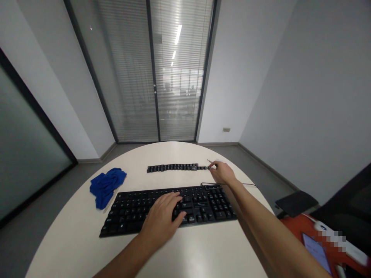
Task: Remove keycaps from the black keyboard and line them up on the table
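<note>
A black keyboard point(136, 208) lies across the table in front of me, and some of its keys look to be off. My left hand point(164, 212) rests on its middle with the fingers stretched out and the thumb apart, holding nothing. Beyond the keyboard, loose black keycaps point(171, 167) stand in a long double row that narrows to a few small single ones at the right. At that right end my right hand point(222, 172) has thumb and finger pinched on a small black keycap point(209, 168). A thin stick-like tool point(210, 161) pokes out just beyond these fingers.
A crumpled blue cloth point(107, 186) lies on the round pale table point(203, 247), left of the keyboard, with a thin light strip beside it. The keyboard's cable point(243, 183) runs off to the right. A phone point(316, 251) lies on a red surface at the lower right.
</note>
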`<state>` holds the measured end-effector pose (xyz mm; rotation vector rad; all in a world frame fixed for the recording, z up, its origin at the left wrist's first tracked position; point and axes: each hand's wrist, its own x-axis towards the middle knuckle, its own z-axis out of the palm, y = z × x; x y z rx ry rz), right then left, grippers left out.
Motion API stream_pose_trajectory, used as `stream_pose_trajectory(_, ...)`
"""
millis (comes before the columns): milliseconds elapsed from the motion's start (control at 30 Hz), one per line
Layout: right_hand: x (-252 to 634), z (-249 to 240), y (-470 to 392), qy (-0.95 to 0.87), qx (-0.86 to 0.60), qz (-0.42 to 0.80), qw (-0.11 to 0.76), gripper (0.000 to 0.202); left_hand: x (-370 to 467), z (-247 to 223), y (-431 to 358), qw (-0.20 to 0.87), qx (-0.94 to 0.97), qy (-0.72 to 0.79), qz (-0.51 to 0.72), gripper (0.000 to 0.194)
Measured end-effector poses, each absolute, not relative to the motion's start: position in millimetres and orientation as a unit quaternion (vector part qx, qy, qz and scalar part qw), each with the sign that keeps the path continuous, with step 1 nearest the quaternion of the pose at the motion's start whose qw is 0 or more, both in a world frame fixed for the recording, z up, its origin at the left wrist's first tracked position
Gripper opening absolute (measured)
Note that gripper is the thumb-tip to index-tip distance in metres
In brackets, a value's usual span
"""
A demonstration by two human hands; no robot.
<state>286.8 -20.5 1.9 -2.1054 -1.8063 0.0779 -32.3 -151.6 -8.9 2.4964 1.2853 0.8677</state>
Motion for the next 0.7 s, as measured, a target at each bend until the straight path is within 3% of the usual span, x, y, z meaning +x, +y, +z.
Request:
stream_pose_trajectory(267,289.8,13.3,-25.4,-0.641,-0.731,0.04,0.23,0.029,-32.7,-7.8,-151.5,0.089,0.851,0.433,0.282,0.033)
stream_pose_trajectory(567,278.1,42.8,-61.9,-0.605,-0.693,0.076,0.384,0.072,-36.2,-6.7,-155.3,0.062,0.89,0.404,0.204,0.065)
stream_pose_trajectory(700,265.2,43.3,-84.9,-0.612,-0.664,0.061,0.426,0.07,-37.9,-6.2,-154.4,0.064,0.888,0.409,0.199,0.062)
